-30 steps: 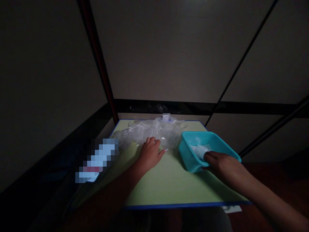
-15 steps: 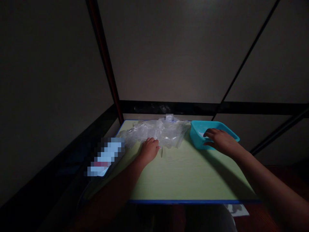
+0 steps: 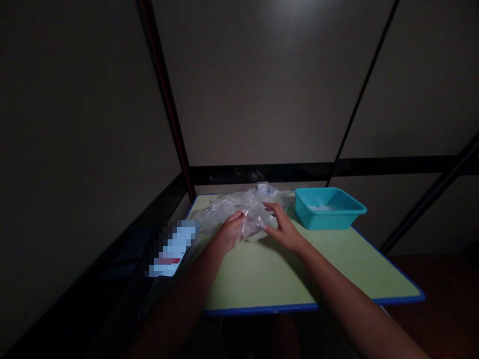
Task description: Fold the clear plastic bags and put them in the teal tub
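Clear plastic bags point(image 3: 224, 209) lie crumpled together along the far side of the table. My left hand point(image 3: 232, 232) is closed on the edge of one clear bag, lifting part of it. Just to the right, my right hand point(image 3: 282, 229) is open, thumb and fingers spread around the same film; whether it touches the film I cannot tell. The turquoise basket point(image 3: 331, 219) stands to the right of my right hand, with something whitish in its bottom that is too dim to name.
A phone point(image 3: 174, 252) with a lit, blurred-out screen lies at the table's left edge. The pale green table point(image 3: 258, 284) has a blue rim. Behind it rises a panelled wall point(image 3: 254, 99), with a small white tag-like piece point(image 3: 263, 187) at the back edge.
My right hand has moved left from the basket to the plastic bags. My left hand has taken hold of a bag and raised its edge. The view has shifted slightly.
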A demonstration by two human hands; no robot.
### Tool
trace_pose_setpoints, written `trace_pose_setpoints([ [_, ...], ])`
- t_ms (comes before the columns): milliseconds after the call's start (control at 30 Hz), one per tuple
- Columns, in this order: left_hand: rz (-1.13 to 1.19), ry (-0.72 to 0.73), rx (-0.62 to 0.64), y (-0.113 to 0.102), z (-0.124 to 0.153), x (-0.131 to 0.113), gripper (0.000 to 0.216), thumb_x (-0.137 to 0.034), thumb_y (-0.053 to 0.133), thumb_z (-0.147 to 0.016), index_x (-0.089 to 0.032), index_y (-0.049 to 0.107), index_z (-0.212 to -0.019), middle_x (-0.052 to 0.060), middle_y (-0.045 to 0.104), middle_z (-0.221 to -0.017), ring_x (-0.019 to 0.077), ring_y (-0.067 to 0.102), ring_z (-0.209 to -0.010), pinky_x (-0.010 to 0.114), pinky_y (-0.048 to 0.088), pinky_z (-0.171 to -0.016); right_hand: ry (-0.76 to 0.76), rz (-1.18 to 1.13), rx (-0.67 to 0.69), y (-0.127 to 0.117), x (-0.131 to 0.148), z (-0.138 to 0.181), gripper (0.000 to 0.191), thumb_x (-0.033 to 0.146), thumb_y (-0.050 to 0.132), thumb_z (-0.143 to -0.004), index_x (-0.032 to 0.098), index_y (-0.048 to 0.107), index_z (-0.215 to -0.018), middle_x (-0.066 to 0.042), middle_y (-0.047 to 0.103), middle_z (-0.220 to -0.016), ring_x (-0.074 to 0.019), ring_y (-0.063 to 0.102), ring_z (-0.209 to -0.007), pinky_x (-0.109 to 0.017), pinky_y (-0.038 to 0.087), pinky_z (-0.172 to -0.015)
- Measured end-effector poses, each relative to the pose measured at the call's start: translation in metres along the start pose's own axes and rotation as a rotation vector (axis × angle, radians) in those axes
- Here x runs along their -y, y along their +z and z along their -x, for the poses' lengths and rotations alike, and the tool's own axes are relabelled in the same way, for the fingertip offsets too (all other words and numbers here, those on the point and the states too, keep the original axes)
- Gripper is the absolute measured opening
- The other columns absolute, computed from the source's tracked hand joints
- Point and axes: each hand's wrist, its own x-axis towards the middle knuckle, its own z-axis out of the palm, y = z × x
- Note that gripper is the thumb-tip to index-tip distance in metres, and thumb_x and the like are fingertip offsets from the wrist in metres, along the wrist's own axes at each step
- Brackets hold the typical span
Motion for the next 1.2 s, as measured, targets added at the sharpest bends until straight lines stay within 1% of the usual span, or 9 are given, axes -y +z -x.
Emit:
trace_pose_setpoints([
  [133, 0.122, -0.156, 0.133, 0.006, 0.005, 0.008, 0.041, -0.043, 0.075, -0.065, -0.014, 0.058, -0.09, 0.003, 0.063, -0.079, 0.014, 0.062, -0.067, 0.023, 0.046, -0.063, 0.175, -0.574, 0.293, 0.009, -0.026, 0.01, 0.049, 0.044, 0.066, -0.075, 0.017, 0.048, -0.112, -0.007, 0.059, -0.102, -0.0199, 0.057, -0.092, -0.033, 0.045, -0.079],
  [233, 0.084, -0.185, 0.164, 0.009, 0.004, 0.016, 0.043, -0.043, 0.077, -0.063, -0.014, 0.057, -0.087, 0.002, 0.062, -0.078, 0.0129, 0.06, -0.065, 0.021, 0.044, -0.06, 0.266, -0.803, 0.316, 0.016, -0.035, 0.015, 0.04, 0.04, 0.076, -0.066, 0.018, 0.052, -0.089, 0.0, 0.061, -0.079, -0.0139, 0.057, -0.072, -0.027, 0.044, -0.067],
  [500, -0.055, -0.393, 0.319, -0.004, 0.002, 0.012, 0.062, -0.076, 0.047, -0.072, -0.017, 0.054, -0.088, 0.0, 0.056, -0.059, 0.0114, 0.048, -0.042, 0.02, 0.033, -0.042, 0.428, -0.845, 0.385, 0.012, -0.045, 0.014, 0.035, 0.032, 0.081, -0.058, 0.015, 0.054, -0.073, 0.005, 0.057, -0.056, -0.0074, 0.048, -0.048, -0.02, 0.035, -0.049],
  [567, -0.127, -0.382, 0.35, -0.006, 0.004, 0.011, 0.058, -0.071, 0.055, -0.07, -0.017, 0.055, -0.09, 0.0, 0.058, -0.061, 0.012, 0.051, -0.045, 0.021, 0.036, -0.044, 0.448, -0.842, 0.406, 0.011, -0.046, 0.014, 0.035, 0.032, 0.082, -0.057, 0.014, 0.055, -0.072, 0.004, 0.057, -0.055, -0.0072, 0.047, -0.046, -0.02, 0.035, -0.048],
  [733, -0.163, -0.293, 0.301, -0.006, 0.005, 0.014, 0.044, -0.041, 0.081, -0.059, -0.015, 0.058, -0.085, -0.001, 0.058, -0.061, 0.0101, 0.051, -0.045, 0.019, 0.036, -0.044, 0.466, -0.855, 0.411, 0.007, -0.044, 0.014, 0.037, 0.034, 0.081, -0.06, 0.015, 0.056, -0.081, 0.005, 0.058, -0.058, -0.0076, 0.049, -0.048, -0.02, 0.037, -0.049],
  [900, -0.09, -0.181, 0.162, -0.006, 0.002, 0.01, 0.035, -0.037, 0.076, -0.066, -0.016, 0.056, -0.086, -0.002, 0.059, -0.067, 0.0094, 0.055, -0.053, 0.019, 0.039, -0.049, 0.505, -0.885, 0.359, 0.005, -0.036, 0.014, 0.038, 0.04, 0.075, -0.068, 0.017, 0.057, -0.091, 0.003, 0.062, -0.071, -0.0089, 0.056, -0.061, -0.022, 0.042, -0.059],
  [1000, 0.014, -0.094, 0.078, -0.002, 0.003, 0.002, 0.033, -0.035, 0.074, -0.069, -0.019, 0.052, -0.087, -0.002, 0.061, -0.076, 0.0106, 0.06, -0.064, 0.019, 0.044, -0.056, 0.465, -0.937, 0.455, 0.008, -0.03, 0.014, 0.039, 0.033, 0.08, -0.063, 0.014, 0.059, -0.09, 0.001, 0.065, -0.077, -0.0106, 0.059, -0.072, -0.023, 0.043, -0.07],
  [1100, 0.176, -0.02, 0.007, 0.0, 0.006, -0.005, 0.036, -0.029, 0.076, -0.065, -0.019, 0.049, -0.086, -0.001, 0.062, -0.078, 0.012, 0.062, -0.068, 0.019, 0.046, -0.058, 0.434, -0.974, 0.507, 0.007, -0.027, 0.014, 0.033, 0.03, 0.082, -0.06, 0.014, 0.06, -0.08, -0.001, 0.067, -0.079, -0.0119, 0.061, -0.076, -0.024, 0.043, -0.075],
  [1200, 0.212, -0.013, 0.003, -0.004, 0.015, -0.01, 0.039, -0.025, 0.077, -0.062, -0.019, 0.048, -0.087, 0.0, 0.063, -0.079, 0.0119, 0.062, -0.064, 0.02, 0.046, -0.054, 0.459, -0.942, 0.442, -0.002, -0.028, 0.019, 0.03, 0.032, 0.081, -0.061, 0.015, 0.057, -0.07, -0.001, 0.068, -0.072, -0.0113, 0.061, -0.068, -0.023, 0.043, -0.069],
])
